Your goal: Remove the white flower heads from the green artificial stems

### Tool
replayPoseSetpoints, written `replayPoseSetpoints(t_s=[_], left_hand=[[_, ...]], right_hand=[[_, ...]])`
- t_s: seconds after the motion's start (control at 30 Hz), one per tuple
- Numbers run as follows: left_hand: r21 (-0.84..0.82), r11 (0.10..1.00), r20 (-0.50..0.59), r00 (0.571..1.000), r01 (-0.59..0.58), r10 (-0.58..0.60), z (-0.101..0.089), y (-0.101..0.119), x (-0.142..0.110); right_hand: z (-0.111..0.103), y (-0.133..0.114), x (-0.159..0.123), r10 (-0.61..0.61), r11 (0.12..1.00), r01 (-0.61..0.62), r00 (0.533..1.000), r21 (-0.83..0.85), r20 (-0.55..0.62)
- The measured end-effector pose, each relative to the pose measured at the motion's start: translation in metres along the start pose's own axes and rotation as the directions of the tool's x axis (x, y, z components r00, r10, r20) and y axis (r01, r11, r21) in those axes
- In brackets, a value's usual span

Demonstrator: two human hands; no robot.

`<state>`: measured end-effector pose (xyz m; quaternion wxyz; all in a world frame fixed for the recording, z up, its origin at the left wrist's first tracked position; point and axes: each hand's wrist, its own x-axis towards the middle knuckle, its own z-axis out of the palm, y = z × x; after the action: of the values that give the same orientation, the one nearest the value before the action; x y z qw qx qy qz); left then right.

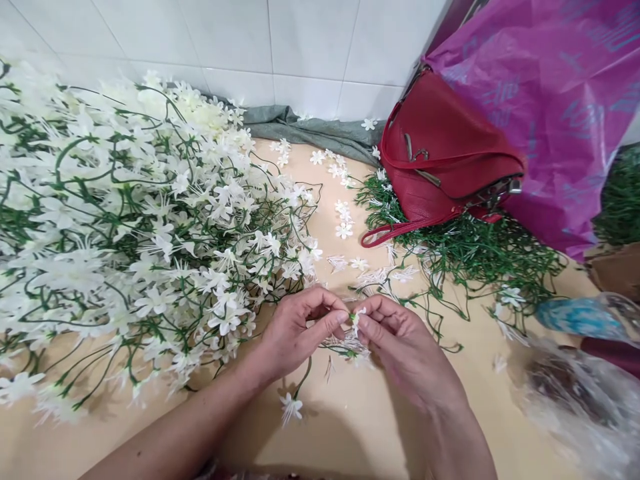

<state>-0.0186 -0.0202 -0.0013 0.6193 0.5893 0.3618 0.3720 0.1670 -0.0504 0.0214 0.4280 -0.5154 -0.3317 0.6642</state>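
Note:
In the middle of the view my left hand (305,330) is closed, pinching the thin green stem of an artificial flower. From beneath that hand a green stem (304,379) hangs down to a white flower head (291,408) with thin white stamens. My right hand (400,340) is closed too, its thumb and finger pinching a small white artificial flower (357,321) with a green base. The fingertips of both hands nearly meet at this flower. Loose white stamens (345,345) lie on the table just under the hands.
A large heap of finished white artificial flowers (150,247) fills the left. Loose petals (343,230) lie beyond my hands. A red handbag (445,147) rests on bare green stems (490,257), beside a purple plastic bag (550,87). Clear plastic (575,407) lies at right.

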Motion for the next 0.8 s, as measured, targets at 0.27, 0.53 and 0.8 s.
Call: replayPoseSetpoints(t_s=[0.27, 0.53, 0.8], left_hand=[[0.003, 1.0, -0.028, 0.999, 0.029, -0.029, 0.0027, 0.0001, 0.0], [0.094, 0.995, -0.054, 0.998, -0.029, 0.034, 0.0031, -0.0021, -0.0004], [0.156, 0.987, -0.071, 0.996, -0.051, 0.062, 0.0069, -0.0044, 0.0007]], right_hand=[[0.0029, 0.0048, 0.0016, -0.012, 1.0, 0.013, 1.0, 0.022, -0.017], [0.0025, 0.0064, 0.0052, 0.017, 1.0, -0.017, 1.0, 0.001, 0.012], [0.0035, -0.0016, 0.0043, 0.004, 0.997, -0.008, 0.999, 0.083, 0.043]])
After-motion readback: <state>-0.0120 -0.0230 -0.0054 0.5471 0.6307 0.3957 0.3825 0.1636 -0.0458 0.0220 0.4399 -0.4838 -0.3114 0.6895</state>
